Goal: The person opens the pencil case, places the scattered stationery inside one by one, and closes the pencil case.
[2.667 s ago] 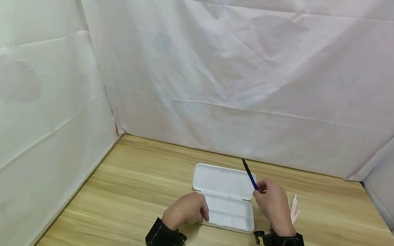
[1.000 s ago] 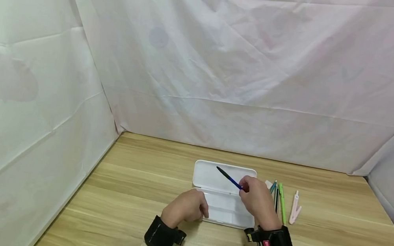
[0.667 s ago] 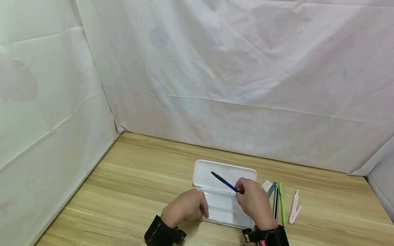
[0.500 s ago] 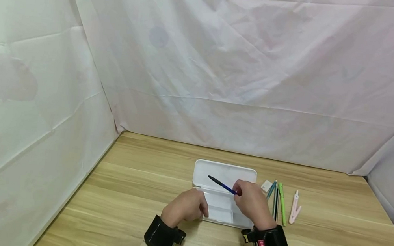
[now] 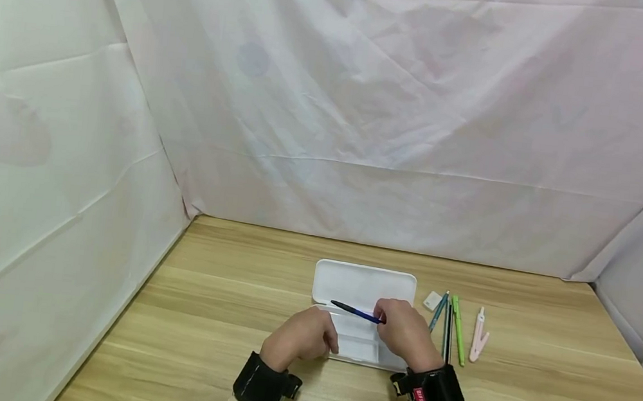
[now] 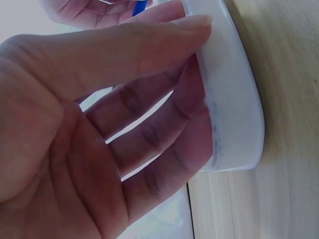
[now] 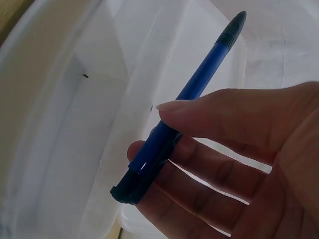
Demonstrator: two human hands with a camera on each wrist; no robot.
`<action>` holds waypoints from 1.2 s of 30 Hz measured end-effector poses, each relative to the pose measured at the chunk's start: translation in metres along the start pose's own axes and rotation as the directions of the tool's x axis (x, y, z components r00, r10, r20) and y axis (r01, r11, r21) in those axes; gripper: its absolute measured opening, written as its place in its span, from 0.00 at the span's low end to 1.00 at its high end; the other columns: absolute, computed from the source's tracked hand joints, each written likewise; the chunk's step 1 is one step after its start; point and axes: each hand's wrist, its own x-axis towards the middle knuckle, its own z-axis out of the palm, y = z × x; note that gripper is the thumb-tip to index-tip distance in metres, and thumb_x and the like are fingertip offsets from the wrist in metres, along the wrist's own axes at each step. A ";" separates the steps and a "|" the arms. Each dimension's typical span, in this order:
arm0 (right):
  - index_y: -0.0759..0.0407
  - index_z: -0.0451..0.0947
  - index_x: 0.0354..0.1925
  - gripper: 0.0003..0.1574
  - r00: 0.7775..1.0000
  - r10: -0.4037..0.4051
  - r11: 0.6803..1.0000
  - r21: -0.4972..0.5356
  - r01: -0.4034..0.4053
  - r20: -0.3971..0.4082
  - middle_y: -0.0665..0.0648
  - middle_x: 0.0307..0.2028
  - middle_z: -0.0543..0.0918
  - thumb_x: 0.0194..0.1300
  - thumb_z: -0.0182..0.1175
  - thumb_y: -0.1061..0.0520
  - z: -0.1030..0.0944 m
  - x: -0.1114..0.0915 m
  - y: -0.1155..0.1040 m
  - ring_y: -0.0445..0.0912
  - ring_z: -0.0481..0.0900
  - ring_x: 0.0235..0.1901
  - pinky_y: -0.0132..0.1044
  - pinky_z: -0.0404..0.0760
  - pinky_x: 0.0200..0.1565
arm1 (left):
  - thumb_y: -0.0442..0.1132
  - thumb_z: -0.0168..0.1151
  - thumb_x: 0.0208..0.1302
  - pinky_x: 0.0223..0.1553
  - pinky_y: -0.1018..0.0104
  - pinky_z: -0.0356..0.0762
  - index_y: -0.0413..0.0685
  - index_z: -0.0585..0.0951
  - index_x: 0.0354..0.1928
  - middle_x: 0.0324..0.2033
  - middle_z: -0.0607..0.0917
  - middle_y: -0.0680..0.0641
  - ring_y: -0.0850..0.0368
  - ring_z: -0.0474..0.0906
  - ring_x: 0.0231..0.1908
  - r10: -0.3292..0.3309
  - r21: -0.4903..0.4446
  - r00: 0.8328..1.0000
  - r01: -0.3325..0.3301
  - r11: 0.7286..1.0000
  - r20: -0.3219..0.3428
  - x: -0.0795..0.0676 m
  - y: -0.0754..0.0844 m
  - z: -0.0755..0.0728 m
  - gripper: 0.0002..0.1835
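A white pencil case (image 5: 357, 350) lies on the table with its lid (image 5: 361, 282) folded back. At its left end, my left hand (image 5: 299, 339) grips the rim, and the left wrist view has the thumb outside the wall (image 6: 234, 109) and the fingers inside. Over the case's right half, my right hand (image 5: 403, 331) pinches a blue pen (image 5: 353, 311) between thumb and fingers. The pen's dark tip points left in the head view, roughly along the hinge. Up close in the right wrist view, the pen (image 7: 202, 74) hangs above the divided tray (image 7: 99, 99).
Right of the case lie a white eraser (image 5: 432, 301), a short blue pencil-like stick (image 5: 438, 312), dark pencils (image 5: 447, 332), a green pen (image 5: 458, 330) and a pink compass (image 5: 479, 337). White cloth walls (image 5: 364, 114) stand behind and at both sides of the wooden table (image 5: 219, 300).
My right hand has moved left and lower over the case, and the pen has swung from steep to nearly level. The eraser and pencils have come into sight. My left hand stays put.
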 end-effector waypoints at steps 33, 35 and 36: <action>0.56 0.84 0.29 0.08 0.999 -0.010 1.000 -0.013 0.010 0.041 0.51 0.27 0.83 0.55 0.68 0.68 0.006 0.003 0.006 0.43 0.74 0.26 0.38 0.73 0.28 | 0.20 0.64 0.43 0.21 0.74 0.66 0.52 0.90 0.21 0.25 0.83 0.60 0.68 0.67 0.22 0.010 -0.023 1.000 -0.010 1.000 0.011 0.001 -0.001 0.001 0.16; 0.56 0.84 0.29 0.08 0.999 -0.009 1.000 -0.016 0.010 0.049 0.51 0.27 0.83 0.55 0.67 0.69 0.007 0.003 0.006 0.43 0.74 0.27 0.38 0.73 0.28 | 0.20 0.64 0.43 0.21 0.74 0.66 0.52 0.90 0.21 0.24 0.83 0.60 0.68 0.67 0.21 0.010 -0.026 1.000 -0.009 1.000 0.011 0.001 -0.001 0.001 0.16; 0.56 0.84 0.29 0.09 0.999 -0.008 1.000 -0.017 0.009 0.053 0.51 0.27 0.83 0.55 0.67 0.69 0.007 0.003 0.006 0.44 0.73 0.27 0.38 0.73 0.28 | 0.20 0.64 0.43 0.20 0.74 0.66 0.52 0.90 0.21 0.24 0.83 0.60 0.68 0.67 0.21 0.010 -0.026 1.000 -0.009 1.000 0.010 0.001 -0.001 0.001 0.16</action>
